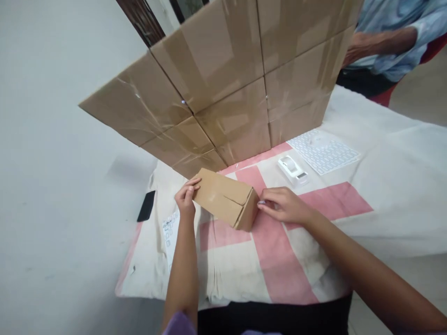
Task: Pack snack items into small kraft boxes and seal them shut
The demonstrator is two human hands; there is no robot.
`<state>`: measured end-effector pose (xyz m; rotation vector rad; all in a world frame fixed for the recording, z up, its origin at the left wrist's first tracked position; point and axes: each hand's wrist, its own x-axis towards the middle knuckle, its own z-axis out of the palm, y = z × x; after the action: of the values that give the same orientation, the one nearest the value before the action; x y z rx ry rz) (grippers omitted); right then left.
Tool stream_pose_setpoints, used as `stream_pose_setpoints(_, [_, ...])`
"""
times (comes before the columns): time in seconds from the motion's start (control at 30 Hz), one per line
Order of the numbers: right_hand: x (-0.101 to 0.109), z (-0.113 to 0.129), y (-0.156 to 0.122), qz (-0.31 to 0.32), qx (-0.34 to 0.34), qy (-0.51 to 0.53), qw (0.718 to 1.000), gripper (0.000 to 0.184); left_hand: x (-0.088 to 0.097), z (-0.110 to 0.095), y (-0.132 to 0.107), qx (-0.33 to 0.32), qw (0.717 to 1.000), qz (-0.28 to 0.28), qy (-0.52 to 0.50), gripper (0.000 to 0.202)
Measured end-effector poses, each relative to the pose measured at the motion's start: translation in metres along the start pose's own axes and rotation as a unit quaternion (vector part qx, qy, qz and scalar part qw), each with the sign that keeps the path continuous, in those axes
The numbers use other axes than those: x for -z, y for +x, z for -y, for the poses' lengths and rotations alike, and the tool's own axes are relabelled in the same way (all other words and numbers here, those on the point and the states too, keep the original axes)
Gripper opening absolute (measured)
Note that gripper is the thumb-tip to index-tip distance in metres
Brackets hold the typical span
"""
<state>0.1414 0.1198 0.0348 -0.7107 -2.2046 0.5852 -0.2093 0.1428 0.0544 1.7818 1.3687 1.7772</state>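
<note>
A small brown cardboard box (223, 197) lies on its side on the pink-and-white cloth (279, 260), between my two hands. My left hand (186, 196) grips its far left end, fingers curled over the edge. My right hand (284, 204) rests at the box's right end, fingertips pressed together against the flap; whether they pinch something is too small to tell. Behind the box stands a tall wall of taped cardboard panels (226, 79).
A white tape dispenser (292, 170) and a white sheet of small labels (324, 151) lie right of the box. A black phone (146, 205) and another label sheet (170, 230) lie at the left. Another person's arm in a light blue sleeve (391, 42) shows at top right.
</note>
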Motion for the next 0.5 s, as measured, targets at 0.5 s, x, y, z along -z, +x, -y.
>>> stream_pose_setpoints(0.5, [-0.024, 0.021, -0.004, -0.002, 0.065, -0.139, 0.988, 0.024, -0.018, -0.003, 0.004, 0.015, 0.996, -0.065, -0.063, 0.027])
